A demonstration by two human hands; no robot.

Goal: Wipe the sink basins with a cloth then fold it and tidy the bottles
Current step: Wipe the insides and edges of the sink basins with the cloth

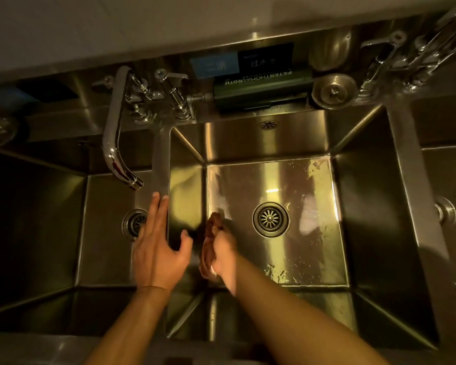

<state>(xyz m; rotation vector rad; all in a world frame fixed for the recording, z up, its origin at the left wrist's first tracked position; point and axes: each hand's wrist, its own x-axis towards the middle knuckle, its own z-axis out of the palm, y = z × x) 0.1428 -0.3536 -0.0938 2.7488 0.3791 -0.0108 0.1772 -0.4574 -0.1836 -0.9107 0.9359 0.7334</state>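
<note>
Right hand (223,255) closed around a bunched brown cloth (211,233), wad pressed low against the left wall of the middle basin (271,262); grip likely bunched so the palm can push the fabric into the wall-to-floor corner. Slight blur on the cloth, so contact with the floor itself cannot be confirmed

Left hand (157,246) open, fingers spread flat, holding nothing; it rests on or just above the steel divider (160,159) between left basin (108,233) and middle basin, probably bracing the body while the other arm reaches down

Judged step: wiping, middle basin. Water droplets show on the floor right of and in front of the drain strainer (271,219), so that part looks unwiped

Surface: stainless steel, glossy, strong reflections. Chrome faucet (113,143) swung over the left basin. On the back ledge, a dark green bottle (261,90) lies on its side beside a loose sink plug (334,91); tidying not yet done. Lighting dim, yellowish; pale wall behind
</note>
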